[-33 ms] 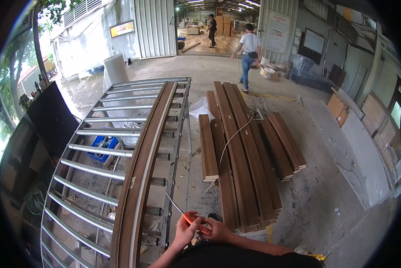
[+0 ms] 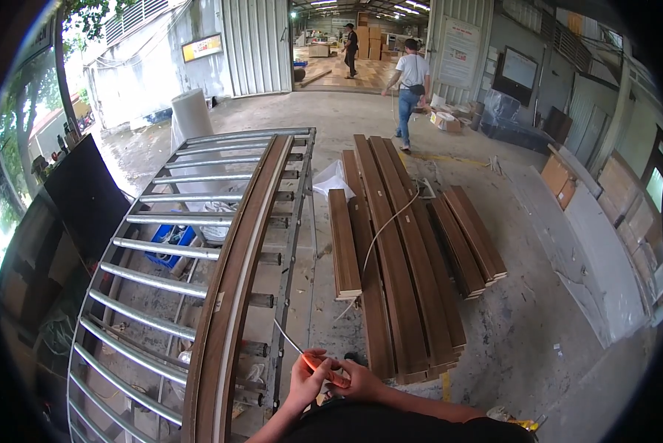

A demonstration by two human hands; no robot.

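Observation:
Close to my body, both hands are closed around a slim orange-handled tool [image 2: 338,379] whose thin pale shaft points up and left; it resembles a screwdriver, but its tip is too small to make out. My left hand [image 2: 307,382] grips it nearer the shaft, and the fingers of my right hand [image 2: 362,387] close on the handle's other end. Just left of my hands, long brown boards [image 2: 234,288] with a pale strip along them lie on a metal roller rack [image 2: 124,286]. To the right, stacks of brown boards [image 2: 399,277] rest on the floor.
A pale hose [image 2: 376,238] crosses the floor stacks. Shorter boards [image 2: 470,232] lie to their right. Beneath the rollers sits a blue crate [image 2: 170,240]. Ahead, a person in a white shirt [image 2: 411,81] walks near the doorway; a person in black [image 2: 350,52] is inside.

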